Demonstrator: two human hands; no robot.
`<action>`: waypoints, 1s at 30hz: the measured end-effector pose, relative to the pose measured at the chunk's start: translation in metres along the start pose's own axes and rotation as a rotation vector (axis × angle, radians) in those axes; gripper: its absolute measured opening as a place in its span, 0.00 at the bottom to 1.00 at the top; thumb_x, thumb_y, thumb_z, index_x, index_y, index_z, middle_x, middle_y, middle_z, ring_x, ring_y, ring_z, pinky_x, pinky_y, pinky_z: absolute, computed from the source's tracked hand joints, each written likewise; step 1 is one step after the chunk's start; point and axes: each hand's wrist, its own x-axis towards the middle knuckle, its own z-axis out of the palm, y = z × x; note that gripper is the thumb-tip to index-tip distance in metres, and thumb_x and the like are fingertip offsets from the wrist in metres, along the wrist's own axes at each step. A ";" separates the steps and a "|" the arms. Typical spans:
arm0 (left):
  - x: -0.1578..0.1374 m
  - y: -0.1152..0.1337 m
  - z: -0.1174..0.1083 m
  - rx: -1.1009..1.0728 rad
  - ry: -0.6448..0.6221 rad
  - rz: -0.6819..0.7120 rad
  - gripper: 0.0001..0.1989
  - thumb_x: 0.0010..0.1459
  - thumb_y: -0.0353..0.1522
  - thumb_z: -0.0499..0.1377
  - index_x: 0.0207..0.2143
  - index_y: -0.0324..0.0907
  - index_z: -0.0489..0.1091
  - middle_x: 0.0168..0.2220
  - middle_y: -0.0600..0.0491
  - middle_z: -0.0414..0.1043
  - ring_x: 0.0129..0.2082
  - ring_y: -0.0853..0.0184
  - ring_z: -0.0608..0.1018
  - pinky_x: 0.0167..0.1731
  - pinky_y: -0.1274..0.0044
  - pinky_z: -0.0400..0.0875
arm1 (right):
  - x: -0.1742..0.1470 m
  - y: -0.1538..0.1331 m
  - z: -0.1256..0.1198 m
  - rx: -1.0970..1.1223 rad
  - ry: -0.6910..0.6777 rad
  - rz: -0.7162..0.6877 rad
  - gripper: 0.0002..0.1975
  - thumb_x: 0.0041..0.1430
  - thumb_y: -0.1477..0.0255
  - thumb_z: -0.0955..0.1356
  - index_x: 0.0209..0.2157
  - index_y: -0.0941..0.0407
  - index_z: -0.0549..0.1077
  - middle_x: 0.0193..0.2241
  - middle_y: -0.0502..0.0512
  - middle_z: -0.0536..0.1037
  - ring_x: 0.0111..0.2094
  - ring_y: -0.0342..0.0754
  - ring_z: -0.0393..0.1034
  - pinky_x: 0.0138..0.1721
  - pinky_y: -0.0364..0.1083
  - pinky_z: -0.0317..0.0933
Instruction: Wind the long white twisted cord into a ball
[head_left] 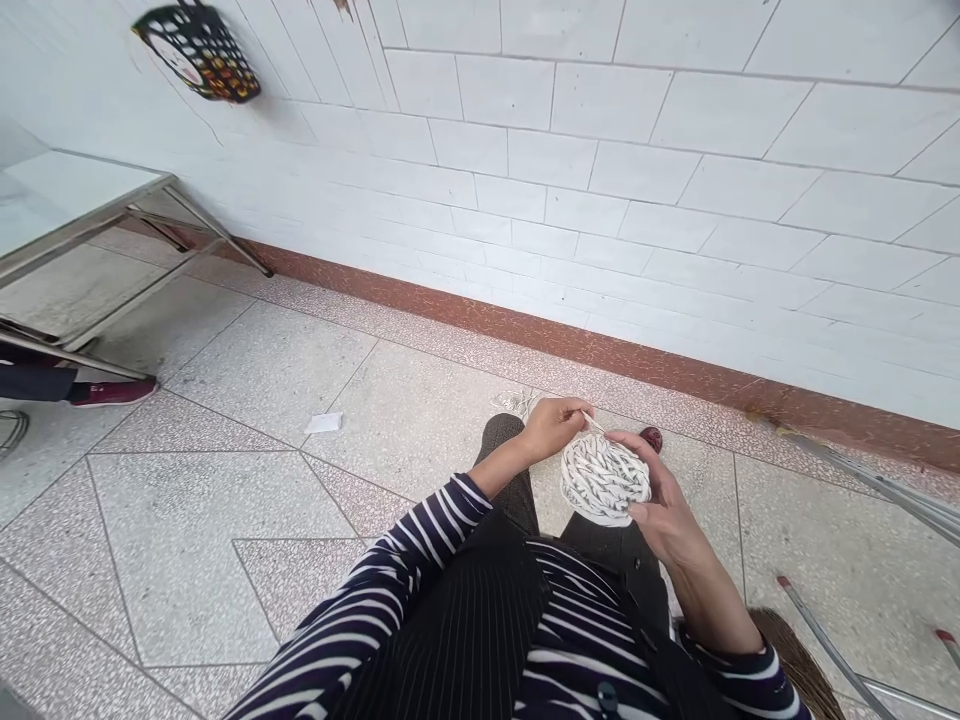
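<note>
Braided coil (602, 482): white, rounded, held above the wearer's lap; its right side disappears behind the right hand, and I can't see its underside.
Left hand (556, 430): at the coil's far left edge, thumb and fingers pinching a white strand (595, 424); the fingertips cover its end.
Right hand (666, 512): gripping the coil's right side, thumb on the near edge, fingers along the far one.
Loose cord (511, 402): a pale tangle on the floor, beyond and left of the coil, partly covered.
Burgundy shoe (112, 392): far left of the coil, by the metal-legged table (82, 190); that person's leg is cut off.
Brown bristles (796, 655): nearer than the coil, to its right, too cropped to identify.
</note>
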 end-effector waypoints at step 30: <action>-0.021 -0.017 0.008 -0.316 -0.344 -0.230 0.11 0.53 0.33 0.62 0.35 0.34 0.79 0.30 0.51 0.78 0.28 0.70 0.76 0.31 0.80 0.70 | -0.007 -0.011 -0.007 -0.154 -0.023 -0.010 0.39 0.41 0.61 0.79 0.57 0.48 0.70 0.54 0.56 0.72 0.52 0.59 0.68 0.49 0.51 0.64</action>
